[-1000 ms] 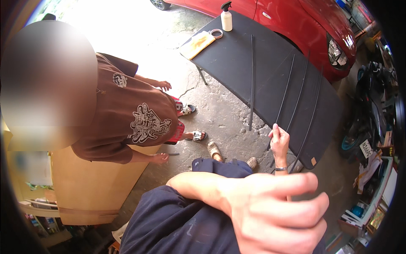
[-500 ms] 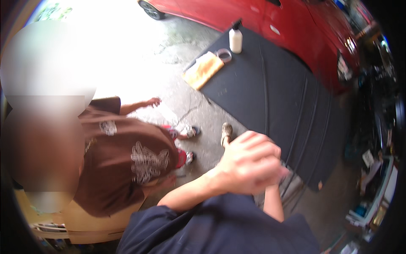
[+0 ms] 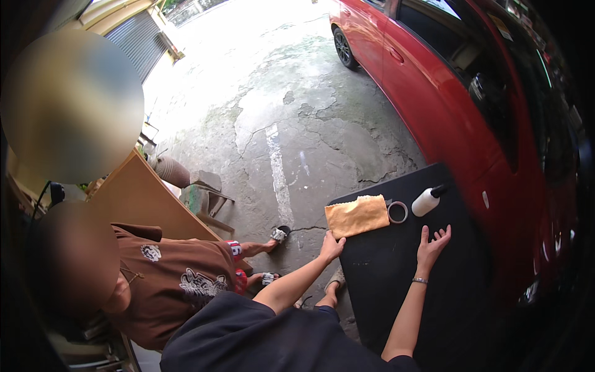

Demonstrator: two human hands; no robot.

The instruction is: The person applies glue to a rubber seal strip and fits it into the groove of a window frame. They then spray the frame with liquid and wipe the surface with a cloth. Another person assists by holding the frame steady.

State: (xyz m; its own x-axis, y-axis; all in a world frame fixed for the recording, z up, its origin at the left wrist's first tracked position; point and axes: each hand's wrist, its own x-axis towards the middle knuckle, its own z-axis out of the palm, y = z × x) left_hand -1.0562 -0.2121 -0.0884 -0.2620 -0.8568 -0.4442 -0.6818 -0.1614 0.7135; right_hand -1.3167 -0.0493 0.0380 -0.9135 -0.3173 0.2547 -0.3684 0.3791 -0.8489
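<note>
My left hand (image 3: 333, 247) is at the left edge of the black table (image 3: 396, 304), just below the near left corner of a folded orange cloth (image 3: 356, 215). Its fingers look slightly apart, and I cannot tell whether they touch the cloth or the table edge. My right hand (image 3: 431, 248) is over the table with its palm turned up, fingers spread and nothing in it; a bracelet circles that wrist. Beyond it stands a white bottle (image 3: 425, 203) with a black top. A roll of tape (image 3: 398, 212) lies between the cloth and the bottle.
A red car (image 3: 427, 105) is parked along the table's far right side. Another person in a brown shirt (image 3: 167, 273) stands close on my left. Behind them are a wooden board (image 3: 155, 204) and a small stool (image 3: 207, 192). Cracked concrete floor (image 3: 334, 149) stretches ahead.
My hands, held close together in front of me before, have parted and reached out over the table. The view has turned, so the cloth, tape and bottle now appear lower and farther right.
</note>
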